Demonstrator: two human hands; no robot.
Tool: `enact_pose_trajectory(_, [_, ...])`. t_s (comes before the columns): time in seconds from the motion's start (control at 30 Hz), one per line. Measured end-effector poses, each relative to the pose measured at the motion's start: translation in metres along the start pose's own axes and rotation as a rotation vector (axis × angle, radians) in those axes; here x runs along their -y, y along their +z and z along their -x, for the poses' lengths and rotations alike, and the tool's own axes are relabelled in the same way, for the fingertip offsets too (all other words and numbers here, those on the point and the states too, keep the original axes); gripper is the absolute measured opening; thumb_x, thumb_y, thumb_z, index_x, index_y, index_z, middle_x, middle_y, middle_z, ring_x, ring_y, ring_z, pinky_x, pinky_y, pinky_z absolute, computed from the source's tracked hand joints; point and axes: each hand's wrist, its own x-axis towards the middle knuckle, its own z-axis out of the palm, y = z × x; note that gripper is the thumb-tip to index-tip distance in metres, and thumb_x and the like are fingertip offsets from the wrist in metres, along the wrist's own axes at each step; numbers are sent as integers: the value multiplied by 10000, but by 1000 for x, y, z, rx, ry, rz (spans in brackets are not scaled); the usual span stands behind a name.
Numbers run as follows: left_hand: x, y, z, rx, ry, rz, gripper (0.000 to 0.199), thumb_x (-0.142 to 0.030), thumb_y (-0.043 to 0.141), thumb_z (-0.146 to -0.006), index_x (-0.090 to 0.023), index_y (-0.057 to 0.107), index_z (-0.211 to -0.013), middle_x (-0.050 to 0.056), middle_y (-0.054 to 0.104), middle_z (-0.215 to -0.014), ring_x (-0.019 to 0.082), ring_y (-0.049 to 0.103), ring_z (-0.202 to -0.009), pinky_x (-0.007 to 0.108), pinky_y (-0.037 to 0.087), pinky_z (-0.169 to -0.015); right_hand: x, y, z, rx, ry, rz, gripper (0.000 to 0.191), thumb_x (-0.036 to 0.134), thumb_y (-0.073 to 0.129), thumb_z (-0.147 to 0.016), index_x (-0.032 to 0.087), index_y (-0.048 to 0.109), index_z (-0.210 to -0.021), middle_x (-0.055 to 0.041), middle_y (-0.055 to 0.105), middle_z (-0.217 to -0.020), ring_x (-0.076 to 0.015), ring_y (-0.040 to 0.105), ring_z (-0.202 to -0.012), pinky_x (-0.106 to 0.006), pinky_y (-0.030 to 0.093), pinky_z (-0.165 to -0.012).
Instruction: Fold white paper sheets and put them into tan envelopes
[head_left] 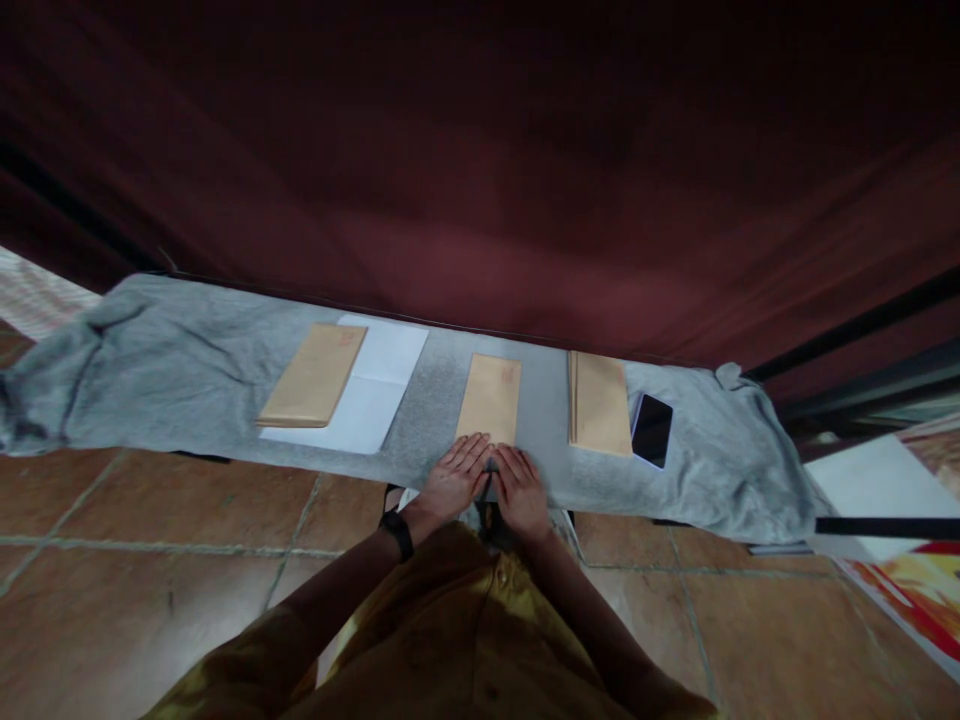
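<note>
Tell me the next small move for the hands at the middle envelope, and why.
Probably slide the left hand and right hand apart along the near end of the middle envelope, pressing lightly. The envelope lies flat, and both sets of fingers meet palm-down over that end, hiding it; spreading them would likely smooth the edge and bring it into view.

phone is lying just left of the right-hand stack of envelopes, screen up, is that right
Not quite: the head view shows the phone just to the right of the right-hand stack of envelopes. It is lying screen up, as you say.
</note>
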Motion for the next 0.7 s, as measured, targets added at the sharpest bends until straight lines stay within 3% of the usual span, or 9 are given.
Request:
enact_pose_trajectory(0.23, [-16,-4,-8,56,-20,25,599,-297,415,-1028,-78,350,-1582,181,378,-1654,266,283,-1571,471,252,-1290,4,1,11,0,7,61,540,188,417,-1032,159,443,-1571,-141,551,-1546,-257,483,-1465,-516,320,-1269])
enact_pose_trajectory(0.47, [-13,-3,-20,90,-36,30,581,-333,382,-1059,-80,356,-1582,184,328,-1678,268,247,-1584,495,223,-1296,7,5,13,-5,40,99,536,201,439,-1021,113,468,-1549,-188,533,-1550,-313,439,-1490,-579,297,-1259])
enact_pose_trajectory(0.7, [-5,6,-39,151,-57,45,595,-422,351,-1077,-113,376,-1586,145,342,-1679,255,241,-1587,499,177,-1307,9,4,13,29,26,171,514,216,476,-1016,89,510,-1513,-199,526,-1553,-317,419,-1497,-559,310,-1251])
